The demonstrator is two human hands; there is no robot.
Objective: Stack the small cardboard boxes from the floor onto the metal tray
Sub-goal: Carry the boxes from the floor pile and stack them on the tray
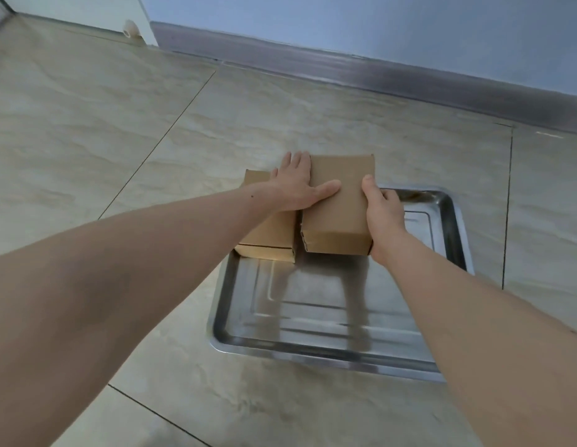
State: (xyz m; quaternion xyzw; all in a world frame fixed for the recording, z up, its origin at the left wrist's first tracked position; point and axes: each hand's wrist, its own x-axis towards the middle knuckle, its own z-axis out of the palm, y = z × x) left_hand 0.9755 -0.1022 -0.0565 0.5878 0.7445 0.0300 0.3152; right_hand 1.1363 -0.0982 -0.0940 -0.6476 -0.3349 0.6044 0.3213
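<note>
Placement step: left hand [296, 185], fingers straight, and right hand [382, 208], fingers curled, clamp second box [338, 208] above metal tray [313, 346] beside first box [267, 237]; next, lower squarely and let go.

Both bare forearms extended forward, left hand [295, 185] flat with fingers straight and thumb spread rightward, right hand [382, 206] curled, thumb on top, wrist bent.
</note>
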